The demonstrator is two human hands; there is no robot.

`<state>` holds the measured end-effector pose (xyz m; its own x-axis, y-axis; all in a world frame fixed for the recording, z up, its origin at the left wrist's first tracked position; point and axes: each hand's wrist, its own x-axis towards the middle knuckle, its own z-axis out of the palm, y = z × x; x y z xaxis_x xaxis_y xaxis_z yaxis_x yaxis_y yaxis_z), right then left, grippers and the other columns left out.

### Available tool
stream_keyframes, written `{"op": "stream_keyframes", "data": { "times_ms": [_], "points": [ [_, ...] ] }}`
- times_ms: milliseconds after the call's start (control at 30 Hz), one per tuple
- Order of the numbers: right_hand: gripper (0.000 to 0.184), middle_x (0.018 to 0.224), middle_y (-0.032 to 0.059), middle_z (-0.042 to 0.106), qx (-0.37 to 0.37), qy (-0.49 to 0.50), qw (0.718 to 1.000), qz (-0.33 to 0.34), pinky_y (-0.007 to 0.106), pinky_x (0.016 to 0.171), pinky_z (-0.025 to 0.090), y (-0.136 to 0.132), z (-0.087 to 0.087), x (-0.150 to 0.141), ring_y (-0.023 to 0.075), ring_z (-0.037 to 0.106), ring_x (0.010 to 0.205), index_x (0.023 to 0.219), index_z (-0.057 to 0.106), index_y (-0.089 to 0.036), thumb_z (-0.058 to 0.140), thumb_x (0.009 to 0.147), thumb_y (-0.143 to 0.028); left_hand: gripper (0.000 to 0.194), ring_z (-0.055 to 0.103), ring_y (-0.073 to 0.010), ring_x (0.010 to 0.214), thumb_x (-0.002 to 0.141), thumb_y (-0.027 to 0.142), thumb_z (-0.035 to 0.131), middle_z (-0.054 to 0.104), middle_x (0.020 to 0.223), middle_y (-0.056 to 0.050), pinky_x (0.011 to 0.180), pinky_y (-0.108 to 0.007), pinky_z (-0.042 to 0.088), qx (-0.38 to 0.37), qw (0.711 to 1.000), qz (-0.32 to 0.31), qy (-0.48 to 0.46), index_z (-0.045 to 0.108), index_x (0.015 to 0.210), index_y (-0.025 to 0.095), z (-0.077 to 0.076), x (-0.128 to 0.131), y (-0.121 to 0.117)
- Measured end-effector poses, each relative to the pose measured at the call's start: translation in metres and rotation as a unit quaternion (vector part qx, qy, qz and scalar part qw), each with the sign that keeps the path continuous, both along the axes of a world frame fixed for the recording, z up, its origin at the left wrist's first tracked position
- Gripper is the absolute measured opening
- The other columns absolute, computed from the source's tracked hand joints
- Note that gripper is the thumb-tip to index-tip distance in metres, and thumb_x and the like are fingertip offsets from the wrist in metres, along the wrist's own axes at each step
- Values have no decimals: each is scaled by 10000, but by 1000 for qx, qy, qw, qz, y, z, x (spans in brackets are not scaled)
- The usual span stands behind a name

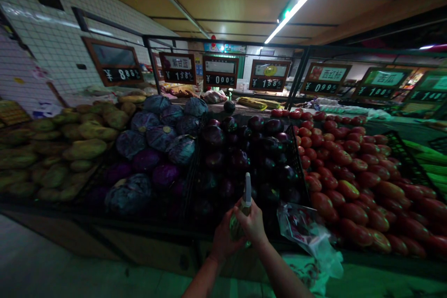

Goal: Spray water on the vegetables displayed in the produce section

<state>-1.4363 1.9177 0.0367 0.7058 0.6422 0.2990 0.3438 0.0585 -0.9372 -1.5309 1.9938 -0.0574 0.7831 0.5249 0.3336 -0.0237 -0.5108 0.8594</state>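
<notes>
A small spray bottle (pixel 247 191) with a pale trigger head and a see-through body stands upright between my two hands, in front of the eggplants (pixel 240 158). My left hand (pixel 222 238) is closed around the lower left of the bottle. On the other side, my right hand (pixel 255 224) wraps its upper right part just under the head. My fingers and palms cover much of the bottle's body. To the right of my right hand lies a clear plastic bag (pixel 303 228) with something dark red inside.
Purple cabbages (pixel 162 137) and potatoes (pixel 84 142) are heaped to the left. Tomatoes (pixel 352 181) fill the right side, with green vegetables (pixel 428 158) beyond. Price signs (pixel 220 72) hang from a dark metal frame (pixel 296 79) above the stand.
</notes>
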Motion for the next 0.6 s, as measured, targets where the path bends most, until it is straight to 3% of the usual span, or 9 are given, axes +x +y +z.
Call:
{"op": "stream_keyframes", "data": {
  "times_ms": [600],
  "points": [
    [230,662,-39,556,2,1,1000,0,248,576,421,0,3,-1,150,532,606,809,550,-198,652,773,-400,840,489,-332,1355,727,492,677,482,1468,-180,1109,-490,428,12,1000,7,15,312,1416,180,-4,1,2]
  ]
}}
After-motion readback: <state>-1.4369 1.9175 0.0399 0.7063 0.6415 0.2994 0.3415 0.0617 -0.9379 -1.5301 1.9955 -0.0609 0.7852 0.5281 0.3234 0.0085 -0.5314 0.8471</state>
